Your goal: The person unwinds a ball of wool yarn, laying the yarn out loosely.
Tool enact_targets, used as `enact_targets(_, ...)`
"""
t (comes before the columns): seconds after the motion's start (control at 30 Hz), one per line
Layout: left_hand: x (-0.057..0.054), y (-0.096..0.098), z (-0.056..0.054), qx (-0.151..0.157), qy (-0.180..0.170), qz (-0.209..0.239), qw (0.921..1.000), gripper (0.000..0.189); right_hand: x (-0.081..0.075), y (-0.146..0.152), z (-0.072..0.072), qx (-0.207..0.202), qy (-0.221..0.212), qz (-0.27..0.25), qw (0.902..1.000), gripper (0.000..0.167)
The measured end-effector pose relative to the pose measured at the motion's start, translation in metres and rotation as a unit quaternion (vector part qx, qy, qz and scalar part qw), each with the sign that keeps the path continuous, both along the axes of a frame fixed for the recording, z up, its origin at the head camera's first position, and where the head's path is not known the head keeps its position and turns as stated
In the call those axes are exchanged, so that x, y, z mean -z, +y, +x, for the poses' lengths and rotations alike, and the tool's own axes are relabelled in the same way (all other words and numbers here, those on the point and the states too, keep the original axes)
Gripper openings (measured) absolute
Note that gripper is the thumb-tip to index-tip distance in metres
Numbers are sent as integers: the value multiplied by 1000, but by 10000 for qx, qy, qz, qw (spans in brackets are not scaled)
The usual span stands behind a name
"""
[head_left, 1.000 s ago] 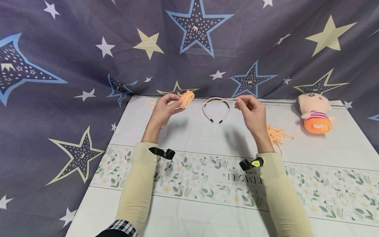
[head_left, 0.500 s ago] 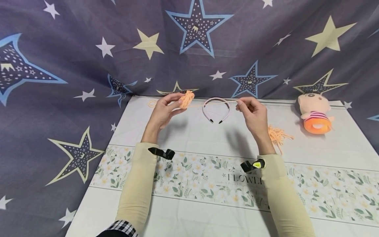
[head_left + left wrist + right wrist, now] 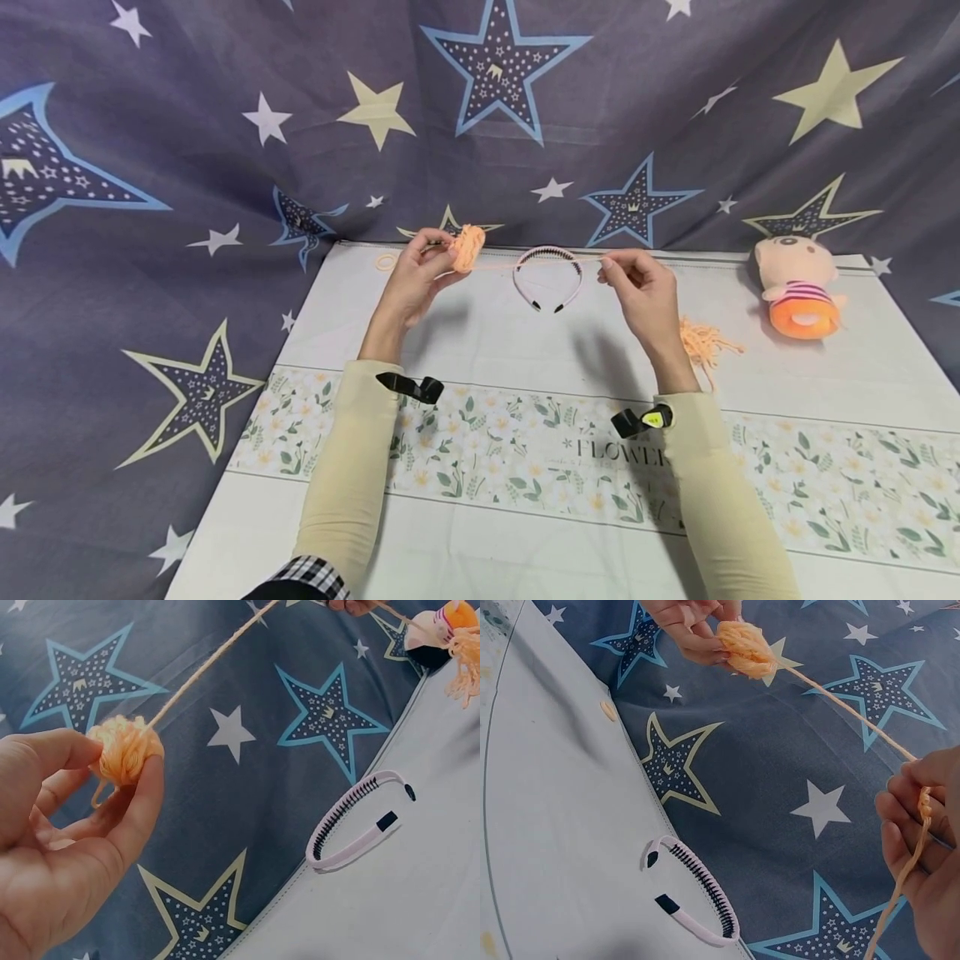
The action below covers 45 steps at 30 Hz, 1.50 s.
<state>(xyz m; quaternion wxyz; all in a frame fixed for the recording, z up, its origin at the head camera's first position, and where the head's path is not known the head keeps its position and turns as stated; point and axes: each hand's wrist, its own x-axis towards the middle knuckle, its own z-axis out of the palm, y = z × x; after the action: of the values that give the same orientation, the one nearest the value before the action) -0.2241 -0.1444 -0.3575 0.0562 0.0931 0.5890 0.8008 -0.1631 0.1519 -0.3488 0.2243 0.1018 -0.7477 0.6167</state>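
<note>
A small bundle of orange yarn (image 3: 469, 248) is pinched between the thumb and fingers of my left hand (image 3: 416, 275), raised above the table's far side. From the bundle a single yarn strand (image 3: 847, 710) runs taut across to my right hand (image 3: 643, 287), whose thumb and forefinger pinch it. The strand's loose tail (image 3: 901, 881) hangs down past the right palm. Between the hands, on the table behind, lies a pale pink headband (image 3: 547, 250) with black inner teeth and black tips.
An orange tangle of loose yarn (image 3: 705, 342) lies beside my right wrist. A plush toy (image 3: 798, 287) sits at the far right. At the far left edge is a thin yellowish ring (image 3: 386, 262). A starry curtain (image 3: 480, 175) rises behind the white table cover (image 3: 487, 333).
My right hand has shifted slightly right and down, still holding the strand. The yarn bundle has turned a little in my left fingers and moved slightly left.
</note>
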Motion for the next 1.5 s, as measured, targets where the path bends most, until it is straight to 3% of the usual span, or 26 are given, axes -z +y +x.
enact_targets(0.2,1,0,-1,212,-9,143,9997,36,2,2,1,12,-93,-10,10000,20)
enact_targets(0.33,2,2,-1,250,-25,251,9994,25,2,3,1,7,-106,-15,9999,20)
enact_targets(0.47,1,6,-1,134,-92,194,9997,10,2,3,2,-3,-90,-19,10000,19)
enact_targets(0.67,-2,8,-1,-78,-164,-175,9997,26,3,3,2,-10,-53,52,10000,18)
enact_targets(0.83,-1,7,-2,-288,-307,-391,9984,28,6,7,2,-12,-100,-8,9999,20)
enact_targets(1.2,2,-1,-3,-505,-380,-262,9977,21,13,33,2,341,-33,-545,9979,21)
enact_targets(1.5,3,-5,-3,-440,-370,-157,9982,24,33,66,-12,936,106,-827,9921,16)
